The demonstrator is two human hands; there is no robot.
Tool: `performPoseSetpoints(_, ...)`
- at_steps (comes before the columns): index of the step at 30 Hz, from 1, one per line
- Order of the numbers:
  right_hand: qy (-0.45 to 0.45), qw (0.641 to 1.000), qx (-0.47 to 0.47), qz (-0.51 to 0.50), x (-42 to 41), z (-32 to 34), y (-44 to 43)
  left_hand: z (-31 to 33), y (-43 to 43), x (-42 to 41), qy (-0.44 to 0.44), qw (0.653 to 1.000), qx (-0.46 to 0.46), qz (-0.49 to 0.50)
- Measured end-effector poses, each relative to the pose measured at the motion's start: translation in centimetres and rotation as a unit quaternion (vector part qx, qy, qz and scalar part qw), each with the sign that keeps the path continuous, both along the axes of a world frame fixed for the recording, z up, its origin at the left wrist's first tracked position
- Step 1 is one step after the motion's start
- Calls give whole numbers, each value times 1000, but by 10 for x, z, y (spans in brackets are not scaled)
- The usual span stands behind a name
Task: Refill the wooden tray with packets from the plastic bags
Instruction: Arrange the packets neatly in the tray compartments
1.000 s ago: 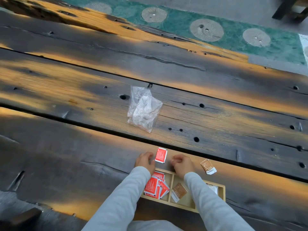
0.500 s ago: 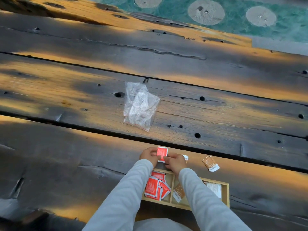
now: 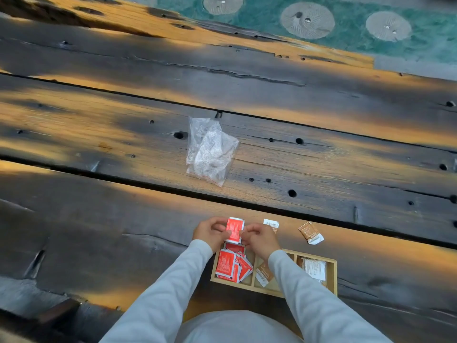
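Note:
A red packet point(image 3: 234, 229) is pinched between my left hand point(image 3: 210, 232) and my right hand point(image 3: 259, 237), just beyond the far edge of the wooden tray point(image 3: 332, 276). The tray's left compartment holds several red packets point(image 3: 231, 266). A brown packet point(image 3: 264, 274) lies in the middle compartment, a white packet point(image 3: 314, 268) in the right one. On the table beyond the tray lie a loose white packet point(image 3: 271, 223) and a loose brown packet point(image 3: 310, 233). Crumpled clear plastic bags point(image 3: 211, 151) lie farther out, and they look empty.
The table point(image 3: 123, 219) is made of dark weathered planks with gaps and holes. A green patterned rug point(image 3: 346, 23) lies beyond its far edge. My grey sleeves cover part of the tray.
Both hands have closed on the red packet, which lay on the table between them a second ago. My right hand shifted left, uncovering a loose white packet.

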State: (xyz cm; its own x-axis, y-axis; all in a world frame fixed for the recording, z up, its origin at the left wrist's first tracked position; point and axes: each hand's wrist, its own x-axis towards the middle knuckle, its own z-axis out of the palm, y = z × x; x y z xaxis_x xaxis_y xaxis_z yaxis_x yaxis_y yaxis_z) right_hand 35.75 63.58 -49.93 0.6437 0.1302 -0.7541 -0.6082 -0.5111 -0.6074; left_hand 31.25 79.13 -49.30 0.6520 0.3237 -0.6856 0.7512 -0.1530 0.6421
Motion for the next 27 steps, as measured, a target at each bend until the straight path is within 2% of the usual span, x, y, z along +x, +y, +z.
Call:
performPoseSetpoints(5, -19, 995, -35, 96, -28, 5, -9, 9, -8, -35, 22, 1000, 15, -15)
performPoseSetpoints(11, -25, 990, -51, 132, -57, 7, -19, 14, -21, -67, 35, 999, 25, -13)
performPoseSetpoints(15, -51, 979, -109, 165, -68, 5, -29, 15, -24, -80, 37, 997, 63, -19)
performPoseSetpoints(22, -55, 989, -115, 75, -63, 10, -65, 22, -38, -70, 29, 998, 60, -7)
performPoseSetpoints(27, -70, 994, -88, -16, -35, 14, -89, 28, -63, -32, -18, 998, 56, -22)
